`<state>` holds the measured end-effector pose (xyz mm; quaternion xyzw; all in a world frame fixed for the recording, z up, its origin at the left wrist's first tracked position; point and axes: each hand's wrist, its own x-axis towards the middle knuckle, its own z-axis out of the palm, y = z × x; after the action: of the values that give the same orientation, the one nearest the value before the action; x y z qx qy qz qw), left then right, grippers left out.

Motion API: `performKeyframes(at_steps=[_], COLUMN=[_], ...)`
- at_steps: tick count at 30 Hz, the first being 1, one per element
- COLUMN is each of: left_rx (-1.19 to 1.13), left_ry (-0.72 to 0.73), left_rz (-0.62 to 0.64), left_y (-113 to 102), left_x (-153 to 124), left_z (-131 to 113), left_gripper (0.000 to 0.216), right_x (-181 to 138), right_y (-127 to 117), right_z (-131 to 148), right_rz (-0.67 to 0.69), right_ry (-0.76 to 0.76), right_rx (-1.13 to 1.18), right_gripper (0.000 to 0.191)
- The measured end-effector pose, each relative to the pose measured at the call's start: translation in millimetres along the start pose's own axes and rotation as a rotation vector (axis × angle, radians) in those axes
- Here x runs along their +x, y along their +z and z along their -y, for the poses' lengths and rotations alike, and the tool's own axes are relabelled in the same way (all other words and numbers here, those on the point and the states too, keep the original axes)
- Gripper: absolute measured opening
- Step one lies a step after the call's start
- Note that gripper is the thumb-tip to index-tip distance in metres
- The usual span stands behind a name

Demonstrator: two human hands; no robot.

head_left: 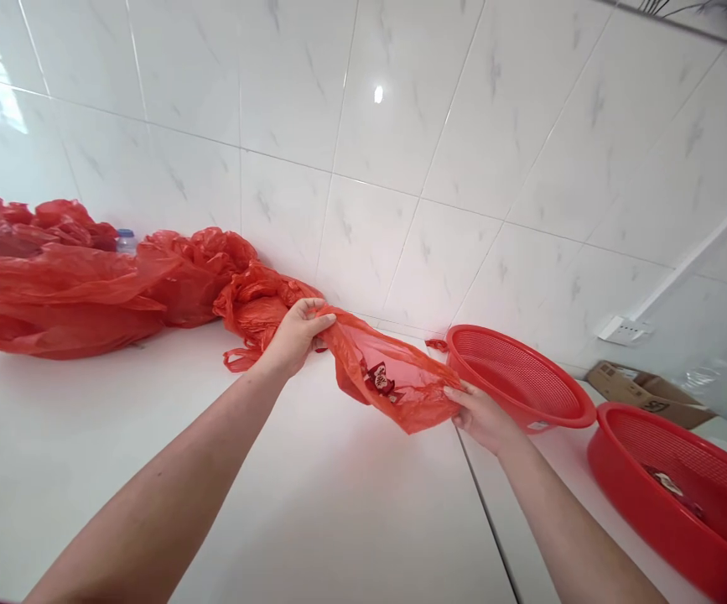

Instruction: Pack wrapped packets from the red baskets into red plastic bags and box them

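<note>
A red plastic bag [363,344] is stretched between my two hands over the white table, its mouth held wide. My left hand [300,331] pinches the bag's left rim between thumb and fingers. At the opposite side, my right hand [477,411] grips the right rim. Inside the bag lies a small dark red packet [381,379] with a pale printed patch; its kind is unclear. Just behind my left hand sits a crumpled heap of red plastic bags [256,306].
More red plastic bags [61,294] lie along the wall at left, with a blue-capped bottle [126,241] among them. At right stand a red basket [520,369] and a nearer red basket [652,512] holding dark red packets. A cardboard box [640,390] is behind them.
</note>
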<state>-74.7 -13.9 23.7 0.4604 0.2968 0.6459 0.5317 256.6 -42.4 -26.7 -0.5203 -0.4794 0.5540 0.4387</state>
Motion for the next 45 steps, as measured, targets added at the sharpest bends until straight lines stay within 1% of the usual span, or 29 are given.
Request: performKeyframes(at_steps=[1,3,5,6,7,8,11,12,13,14,16,18,19,21,22,23,25,27,28,29,31,32,34,35,37,42,44,45], left_rx=[0.040,0.131,0.189,0.207,0.218,0.225,0.218,0.206,0.195,0.191,0.217,0.307,0.363,0.460,0.499,0.533,0.608,0.688,0.717,0.733,0.708,0.668,0.562,0.512,0.444,0.363,0.363,0.380], left_ry=[0.015,0.017,0.015,0.013,0.011,0.005,-0.031,-0.043,-0.052,-0.056,-0.038,0.017,0.049,0.098,0.118,0.139,0.212,0.299,0.324,0.329,0.295,0.266,0.216,0.199,0.182,0.178,0.179,0.184], left_rz=[-0.006,-0.014,-0.008,-0.001,0.002,0.001,0.007,0.019,0.035,0.049,0.038,-0.030,-0.073,-0.126,-0.137,-0.141,-0.148,-0.166,-0.178,-0.190,-0.222,-0.234,-0.236,-0.227,-0.201,-0.118,-0.046,-0.001], left_y=[3,8,12,14,15,17,18,18,17,16,12,8,6,2,1,0,-1,0,0,1,2,2,2,3,6,26,32,32], left_x=[2,5,5,4,4,3,0,-1,-2,-2,-3,-3,-3,-4,-4,-5,-5,-4,-4,-3,-2,-1,1,3,6,8,4,0], left_z=[-6,-13,-12,-10,-7,-4,3,3,2,0,-6,-14,-17,-21,-23,-24,-25,-28,-30,-33,-40,-44,-51,-55,-61,-79,-85,-86], left_gripper=[0.038,0.039,0.038,0.037,0.037,0.036,0.036,0.037,0.038,0.038,0.037,0.032,0.030,0.024,0.021,0.019,0.012,0.006,0.004,0.004,0.005,0.007,0.010,0.011,0.012,0.011,0.013,0.018], right_x=[-2,-4,-7,-9,-12,-16,-25,-26,-26,-25,-19,-11,-8,-4,-4,-4,-4,-4,-4,-3,-1,0,0,-1,-3,-11,-11,-11], right_y=[-5,-12,-13,-11,-9,-7,1,3,3,3,0,-4,-6,-7,-6,-4,0,4,6,7,8,8,7,6,3,-6,-7,-8], right_z=[1,1,3,6,10,15,30,33,35,36,35,33,33,35,37,40,46,53,56,59,65,68,72,75,80,94,91,86], right_rz=[-0.025,-0.114,-0.224,-0.256,-0.255,-0.210,0.048,0.115,0.136,0.106,-0.065,-0.250,-0.306,-0.347,-0.346,-0.332,-0.253,-0.164,-0.142,-0.139,-0.155,-0.173,-0.221,-0.237,-0.239,-0.116,-0.069,-0.053], right_ry=[0.031,0.076,0.034,0.003,-0.026,-0.054,-0.129,-0.136,-0.124,-0.106,-0.104,-0.137,-0.136,-0.110,-0.124,-0.163,-0.230,-0.221,-0.219,-0.234,-0.278,-0.280,-0.257,-0.253,-0.292,-0.328,-0.377,-0.406], right_rx=[-0.058,-0.250,-0.465,-0.535,-0.546,-0.494,-0.148,-0.087,-0.102,-0.182,-0.382,-0.488,-0.515,-0.561,-0.561,-0.528,-0.416,-0.357,-0.329,-0.283,-0.187,-0.185,-0.270,-0.304,-0.272,-0.028,0.100,0.151], right_gripper=[0.031,0.023,0.017,0.017,0.018,0.019,0.033,0.037,0.037,0.035,0.022,0.011,0.008,0.009,0.011,0.012,0.016,0.022,0.024,0.026,0.026,0.025,0.023,0.022,0.022,0.023,0.022,0.021])
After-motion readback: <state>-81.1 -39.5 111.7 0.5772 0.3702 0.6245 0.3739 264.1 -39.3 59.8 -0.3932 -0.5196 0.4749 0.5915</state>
